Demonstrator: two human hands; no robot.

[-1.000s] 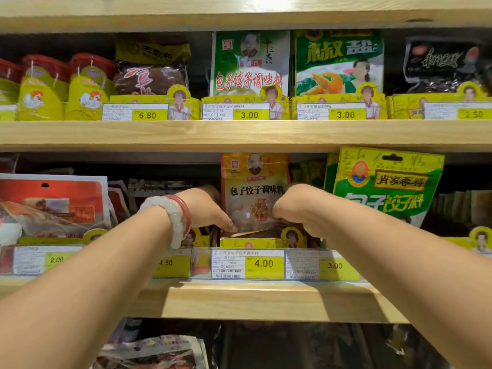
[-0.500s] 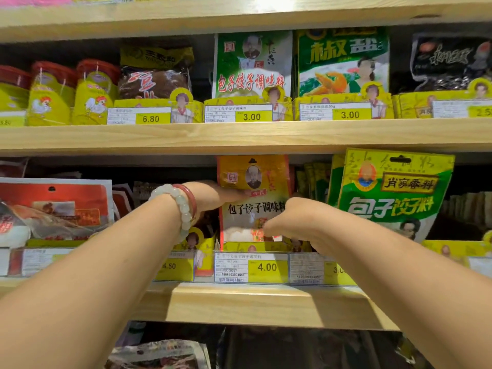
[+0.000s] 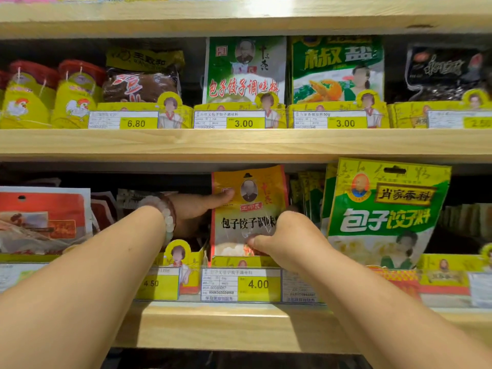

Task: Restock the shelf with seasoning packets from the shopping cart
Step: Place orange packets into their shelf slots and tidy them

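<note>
The slot above the 4.00 price tag (image 3: 241, 284) is filled by the orange seasoning packet (image 3: 250, 198), almost up to the upper shelf board (image 3: 239, 142). It is hemmed on the right by the green packet (image 3: 386, 209). Dark open room is seen on its left, behind the red packets (image 3: 42, 219).

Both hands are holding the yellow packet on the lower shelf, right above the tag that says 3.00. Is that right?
Not quite. In the head view the left hand and right hand do hold the yellow packet, but the price tag below it says 4.00.
</note>
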